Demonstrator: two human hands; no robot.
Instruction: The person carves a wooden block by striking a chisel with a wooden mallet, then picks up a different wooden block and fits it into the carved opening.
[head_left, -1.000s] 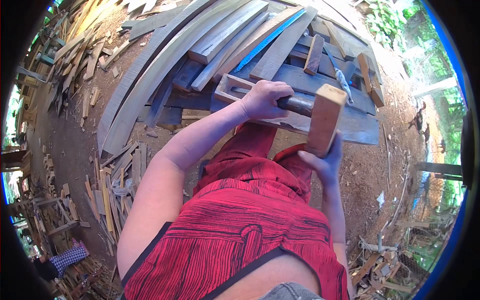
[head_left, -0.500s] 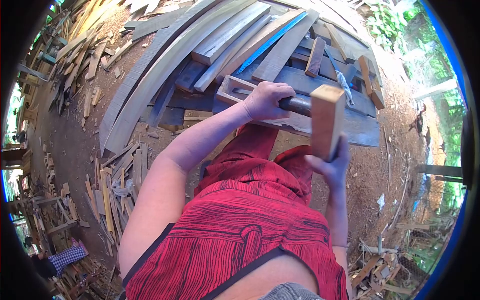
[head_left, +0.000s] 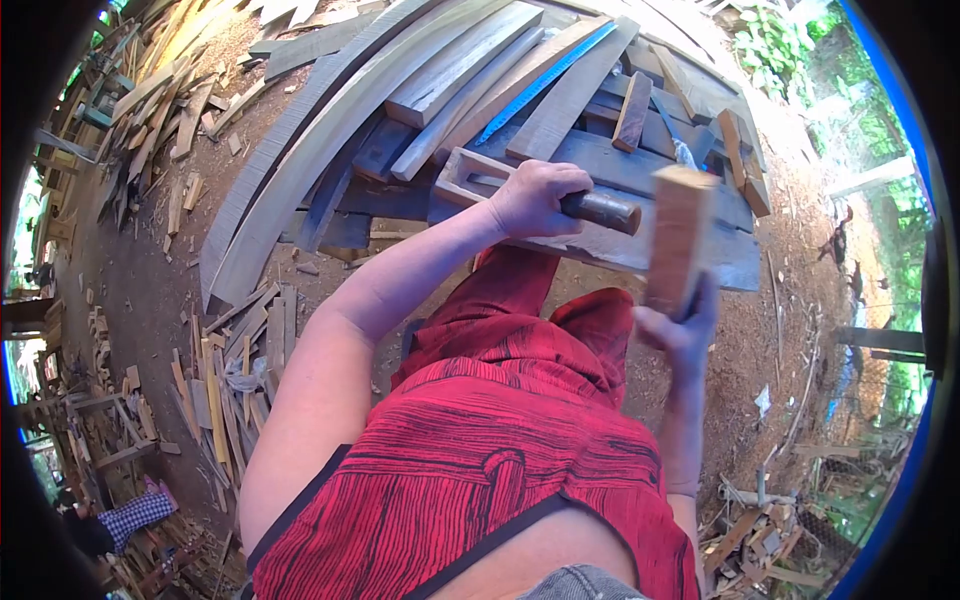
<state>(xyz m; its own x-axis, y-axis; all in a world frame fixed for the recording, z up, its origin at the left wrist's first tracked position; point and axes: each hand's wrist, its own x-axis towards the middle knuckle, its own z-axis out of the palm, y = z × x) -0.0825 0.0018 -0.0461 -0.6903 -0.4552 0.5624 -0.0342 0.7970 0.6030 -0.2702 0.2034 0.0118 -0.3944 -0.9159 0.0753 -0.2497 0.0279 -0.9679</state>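
Observation:
My left hand (head_left: 540, 200) is wrapped round a chisel, whose dark round handle (head_left: 608, 212) sticks out to the right; its blade is hidden. Under that hand lies a wooden workpiece (head_left: 720, 262) on the bench, with a rectangular recess at its left end (head_left: 455, 180). My right hand (head_left: 685, 325) grips the lower end of a thick squared wooden block (head_left: 678, 240), held upright and slightly blurred. A gap separates the block from the butt of the chisel handle.
Boards (head_left: 465, 65) and a blue saw blade (head_left: 545, 85) lie across the bench beyond my hands. A short wood block (head_left: 632, 112) lies farther right. Scrap wood (head_left: 225, 390) is heaped on the ground at left. Someone in checked cloth (head_left: 135, 518) is at lower left.
The wooden block in my right hand has moved right, away from the chisel handle, uncovering the handle's end. My left hand has stayed almost in place.

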